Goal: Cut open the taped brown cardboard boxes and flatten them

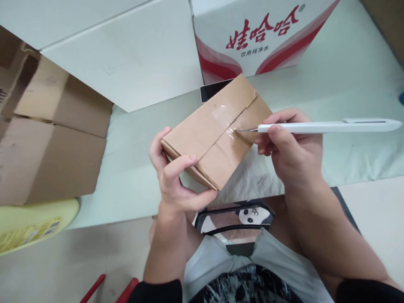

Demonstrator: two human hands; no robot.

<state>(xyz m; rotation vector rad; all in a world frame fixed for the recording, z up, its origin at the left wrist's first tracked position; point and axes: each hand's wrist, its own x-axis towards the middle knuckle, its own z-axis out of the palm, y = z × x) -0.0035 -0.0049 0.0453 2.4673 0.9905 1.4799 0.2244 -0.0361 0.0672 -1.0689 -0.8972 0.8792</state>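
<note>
A small brown cardboard box [202,128] is tilted in front of me, gripped at its near left end by my left hand [176,179]. Clear tape [227,120] crosses the seam between its two top flaps. My right hand [293,147] is closed round a white pen-shaped utility knife [328,126]. The thin metal blade points left, and its tip is at the tape beside the seam. Some of my right fingers are tucked behind the knife, near the box's right edge.
Behind the box lies a dark-screened phone [216,89], partly hidden. A white carton with red lettering [249,46] and a plain white box [126,59] stand at the back. Brown cartons [63,160] and a yellow container [38,223] are on the left of the pale green tabletop [356,92].
</note>
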